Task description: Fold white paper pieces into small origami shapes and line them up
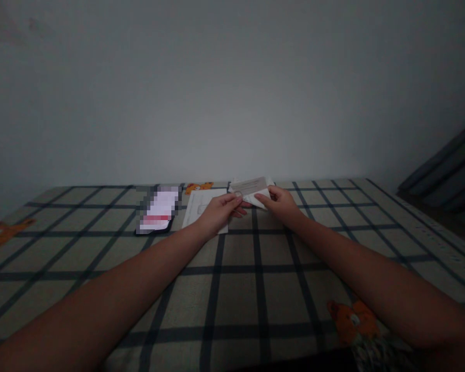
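Note:
Both my arms reach forward over a checked cloth (236, 289). My left hand (219, 212) and my right hand (281, 202) pinch the two ends of a small folded white paper (251, 188), held just above the cloth at the far side. The fingers of each hand are closed on its edges. Under my left hand lies a flat white sheet (201, 206) with faint printing.
A phone (158, 209) with a lit, blurred screen lies left of the white sheet. Orange cartoon figures (351, 320) are printed on the cloth. A plain grey wall (232, 88) stands behind. Something dark and slanted (449, 170) shows at the far right.

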Available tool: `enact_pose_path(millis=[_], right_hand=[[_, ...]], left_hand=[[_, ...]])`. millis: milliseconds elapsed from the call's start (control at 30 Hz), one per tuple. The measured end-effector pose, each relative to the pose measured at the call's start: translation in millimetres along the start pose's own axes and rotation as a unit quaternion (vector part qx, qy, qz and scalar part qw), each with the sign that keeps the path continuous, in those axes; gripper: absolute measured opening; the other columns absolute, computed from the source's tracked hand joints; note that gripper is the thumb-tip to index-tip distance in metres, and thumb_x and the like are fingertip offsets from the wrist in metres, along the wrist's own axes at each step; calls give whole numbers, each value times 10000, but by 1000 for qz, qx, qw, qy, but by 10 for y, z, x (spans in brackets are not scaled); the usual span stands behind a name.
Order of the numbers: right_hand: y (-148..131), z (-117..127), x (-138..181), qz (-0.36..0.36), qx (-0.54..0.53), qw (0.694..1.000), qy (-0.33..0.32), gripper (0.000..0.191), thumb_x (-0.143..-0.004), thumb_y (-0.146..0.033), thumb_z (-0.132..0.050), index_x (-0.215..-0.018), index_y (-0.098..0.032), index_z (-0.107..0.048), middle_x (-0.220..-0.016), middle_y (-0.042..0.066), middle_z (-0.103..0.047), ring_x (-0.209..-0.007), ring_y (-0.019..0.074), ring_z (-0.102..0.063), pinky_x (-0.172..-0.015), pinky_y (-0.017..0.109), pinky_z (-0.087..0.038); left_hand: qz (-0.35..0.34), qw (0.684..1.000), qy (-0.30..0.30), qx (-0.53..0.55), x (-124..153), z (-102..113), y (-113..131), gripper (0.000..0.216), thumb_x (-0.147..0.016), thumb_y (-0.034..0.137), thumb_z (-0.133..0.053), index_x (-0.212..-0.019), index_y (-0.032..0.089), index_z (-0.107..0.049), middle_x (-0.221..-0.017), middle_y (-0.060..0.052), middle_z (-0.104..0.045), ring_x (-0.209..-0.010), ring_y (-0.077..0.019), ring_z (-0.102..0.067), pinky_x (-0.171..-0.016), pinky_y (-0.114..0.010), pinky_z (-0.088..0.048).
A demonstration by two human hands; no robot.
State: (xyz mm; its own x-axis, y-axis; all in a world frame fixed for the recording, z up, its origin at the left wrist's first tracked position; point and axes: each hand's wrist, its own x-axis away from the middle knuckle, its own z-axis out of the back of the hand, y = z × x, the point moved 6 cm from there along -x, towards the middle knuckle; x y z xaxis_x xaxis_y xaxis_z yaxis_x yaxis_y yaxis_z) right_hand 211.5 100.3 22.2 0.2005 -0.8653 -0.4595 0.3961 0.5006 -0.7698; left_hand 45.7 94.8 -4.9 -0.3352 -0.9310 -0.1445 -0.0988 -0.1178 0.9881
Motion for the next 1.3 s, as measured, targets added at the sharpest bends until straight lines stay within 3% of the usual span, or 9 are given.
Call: enact_pose_path(millis=[733, 1000, 1133, 1300], right_hand=[[-10, 16, 5, 8, -2, 1000, 2, 308, -763, -461, -587, -734, -154, -598, -664, 4, -555, -606, 123, -476, -559, 241, -357], [-82, -22, 21, 22, -9, 999, -38, 293, -777, -443, -573, -767, -154, -619, -700, 10, -591, -648, 130, -506, -593, 240, -381], [-78, -69, 35, 23, -43, 996, -68, 303, -787, -439, -562, -836, -152, -645, -782, 33, -640, -706, 149, -551, -639, 256, -418], [-14, -71, 32, 19, -21, 998, -59, 325, -802, -441, -546, -850, -142, -665, -797, 50, -652, -708, 160, -566, -645, 270, -432]], left_hand=[[8, 1000, -2, -30, 11, -15, 13, 302, -759, 384, -642, -908, 122, -669, -951, -118, -700, -719, -147, -624, -675, -283, -469], [41, 997, -1, -65, 1, -16, -29, 352, -767, 446, -617, -862, 116, -695, -832, -110, -713, -665, -147, -614, -680, -279, -471], [33, 998, 2, -53, 1, -6, -38, 350, -764, 454, -617, -842, 121, -692, -807, -105, -709, -658, -148, -615, -676, -281, -471], [16, 999, 7, -30, -1, -4, -26, 325, -752, 439, -640, -853, 132, -668, -829, -91, -708, -669, -142, -619, -679, -279, -477]])
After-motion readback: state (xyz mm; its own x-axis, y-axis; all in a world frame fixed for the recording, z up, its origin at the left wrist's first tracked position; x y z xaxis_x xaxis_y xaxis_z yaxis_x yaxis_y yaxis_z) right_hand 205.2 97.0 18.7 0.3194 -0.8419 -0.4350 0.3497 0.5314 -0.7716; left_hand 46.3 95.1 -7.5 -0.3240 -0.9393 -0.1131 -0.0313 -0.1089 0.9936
